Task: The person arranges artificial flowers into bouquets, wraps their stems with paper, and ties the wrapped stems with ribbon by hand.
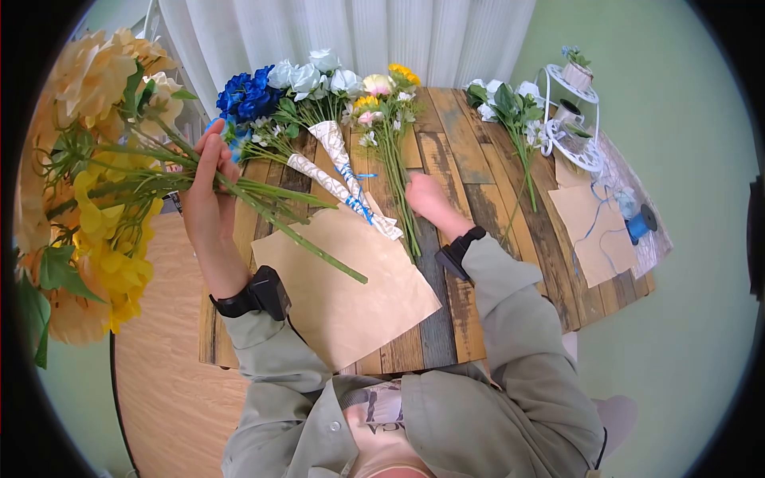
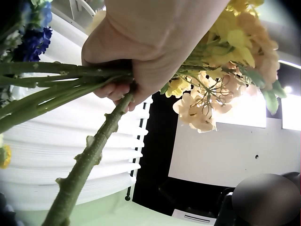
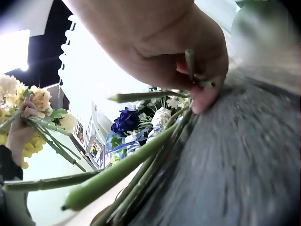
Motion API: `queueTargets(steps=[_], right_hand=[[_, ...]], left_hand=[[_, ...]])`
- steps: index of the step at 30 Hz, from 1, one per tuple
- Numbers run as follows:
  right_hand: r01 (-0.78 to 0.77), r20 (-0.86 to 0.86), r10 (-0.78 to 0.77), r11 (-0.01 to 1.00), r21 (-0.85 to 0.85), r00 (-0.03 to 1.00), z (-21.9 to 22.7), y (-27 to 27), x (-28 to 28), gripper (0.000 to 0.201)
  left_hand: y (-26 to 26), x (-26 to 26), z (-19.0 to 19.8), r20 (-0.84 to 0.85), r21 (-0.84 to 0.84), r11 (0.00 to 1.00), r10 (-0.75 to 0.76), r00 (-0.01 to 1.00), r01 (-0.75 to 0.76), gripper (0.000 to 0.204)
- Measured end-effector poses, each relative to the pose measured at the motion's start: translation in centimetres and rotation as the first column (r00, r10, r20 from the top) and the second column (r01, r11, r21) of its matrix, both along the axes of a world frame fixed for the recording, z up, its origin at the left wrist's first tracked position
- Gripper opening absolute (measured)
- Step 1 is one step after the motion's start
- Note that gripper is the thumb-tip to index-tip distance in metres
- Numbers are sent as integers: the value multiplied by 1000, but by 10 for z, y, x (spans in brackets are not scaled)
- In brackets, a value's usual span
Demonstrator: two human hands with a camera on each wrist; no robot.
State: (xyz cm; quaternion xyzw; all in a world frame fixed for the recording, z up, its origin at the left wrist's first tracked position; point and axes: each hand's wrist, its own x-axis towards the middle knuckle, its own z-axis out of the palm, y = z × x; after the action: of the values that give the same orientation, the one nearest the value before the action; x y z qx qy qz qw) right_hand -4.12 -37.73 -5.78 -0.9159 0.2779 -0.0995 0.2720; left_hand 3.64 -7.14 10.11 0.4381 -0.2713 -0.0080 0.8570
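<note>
Backdrop: white curtain (image 1: 358, 40) behind your plank table (image 1: 458, 151).
Left hand (image 1: 211, 203): fingers clamped on stems (image 1: 279, 227) of your peach-yellow bouquet (image 1: 119, 227), at the table's left side.
Right hand (image 1: 430, 203): fingers pinch a green stem (image 3: 190, 63) beside your yellow-pink bunch (image 1: 393, 179).
Outward: brown paper (image 1: 351, 307) between your sleeves (image 1: 502, 283).

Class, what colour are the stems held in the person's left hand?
Green; the stems show best in the left wrist view.
</note>
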Motion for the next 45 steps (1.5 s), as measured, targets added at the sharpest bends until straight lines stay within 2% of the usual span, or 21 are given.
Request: queueTargets(steps=[1, 3, 6, 10, 13, 14, 16, 19, 23, 27, 30, 32, 33, 35, 36, 38, 42, 44, 45], right_hand=[[0, -2, 0, 1000, 4, 1000, 2, 1, -1, 21], [-112, -127, 83, 964, -240, 988, 7, 4, -4, 26], [-194, -188, 151, 952, -237, 971, 8, 3, -7, 30], [-134, -168, 113, 984, -118, 979, 9, 2, -8, 34], [-127, -266, 83, 980, -151, 960, 29, 18, -24, 42], [-126, -267, 83, 980, -151, 960, 28, 20, -27, 42], [-226, -282, 159, 948, -223, 946, 26, 20, -33, 46], [-225, -315, 159, 956, -188, 936, 23, 7, -34, 50], [-210, -290, 149, 959, -190, 945, 17, -13, -41, 50], [-195, -276, 160, 975, -106, 948, 35, -25, -61, 46], [-203, -241, 175, 974, -96, 955, 30, -35, -79, 41], [-442, -143, 449, 893, 80, 882, 35, -36, -94, 45], [-443, -147, 450, 893, 82, 881, 40, -34, -102, 45], [-596, -182, 613, 790, 145, 768, 50, -28, -116, 73], [-596, -183, 614, 789, 149, 768, 50, -28, -120, 73], [-685, -172, 688, 723, 90, 705, 48, -27, -124, 98], [-713, -167, 710, 699, 55, 684, 40, -32, -120, 100], [-693, -51, 757, 621, 367, 651, 37, -43, -119, 82], [-693, -50, 757, 620, 367, 651, 35, -46, -112, 82]], left_hand=[[0, -1, 1, 4, -1, 1000, 4, 1000, -4, 34], [1, -3, 3, 4, 4, 1000, 5, 1000, -5, 34], [-2, -7, 6, -23, -6, 998, 55, 998, -55, 35], [-3, -8, 7, -10, -9, 999, 41, 999, -42, 41], [-3, -8, 7, -23, -19, 999, 51, 998, -51, 41], [-3, -8, 7, -20, -17, 999, 50, 999, -51, 41], [-3, -8, 7, -15, -15, 999, 49, 999, -50, 41], [-1, -8, 6, -16, -8, 999, 49, 999, -49, 42], [1, -6, 5, 1, 1, 999, 33, 999, -33, 42], [3, -3, 4, 42, 33, 998, 50, 998, -51, 41], [3, -3, 6, 9, 46, 996, 73, 997, -74, 41], [2, 0, 4, 14, 45, 996, 74, 997, -74, 42], [2, 1, 3, 23, 44, 996, 73, 997, -74, 42], [2, 1, 3, 21, 45, 997, 66, 998, -67, 42], [2, 1, 2, 26, 46, 997, 58, 998, -59, 42], [2, 2, 1, 25, 50, 997, 56, 998, -58, 42], [2, 4, 0, 33, 58, 998, 29, 999, -31, 43], [1, 1, 1, 42, 66, 997, 35, 999, -38, 43], [1, 1, 1, 49, 73, 996, 39, 998, -42, 43]])
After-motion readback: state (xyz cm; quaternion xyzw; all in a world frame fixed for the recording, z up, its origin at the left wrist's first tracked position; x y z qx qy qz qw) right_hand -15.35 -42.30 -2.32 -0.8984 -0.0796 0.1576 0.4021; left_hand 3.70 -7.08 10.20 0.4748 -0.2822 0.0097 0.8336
